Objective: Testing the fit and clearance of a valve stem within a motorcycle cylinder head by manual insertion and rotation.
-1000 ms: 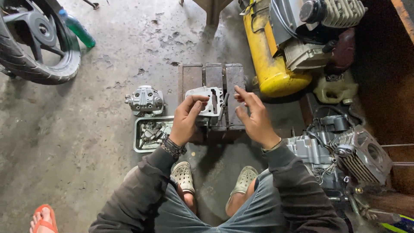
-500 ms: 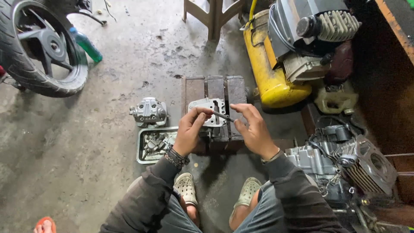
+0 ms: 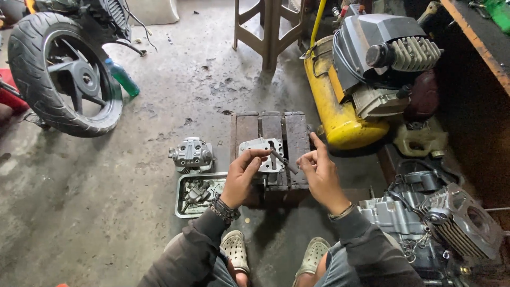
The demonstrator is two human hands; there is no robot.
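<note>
Beyond a motorcycle wheel [image 3: 66, 74] and a parts tray [image 3: 199, 194], left hand [image 3: 241, 175] clamped around a grey cylinder head [image 3: 261, 154] on a wooden block [image 3: 273, 133], right hand [image 3: 319, 172] pinching a slim rod [image 3: 280, 159] poked into it, apparently mid-fitting, steady alignment seemingly needed next, yellow compressor [image 3: 334, 106] beside.

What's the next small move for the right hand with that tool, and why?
Probably ease the thin dark tool a little deeper into the grey metal part. Its tip already sits at the part's central opening, the left hand steadies the part on the wooden block, and the right hand pinches the tool's outer end.
</note>
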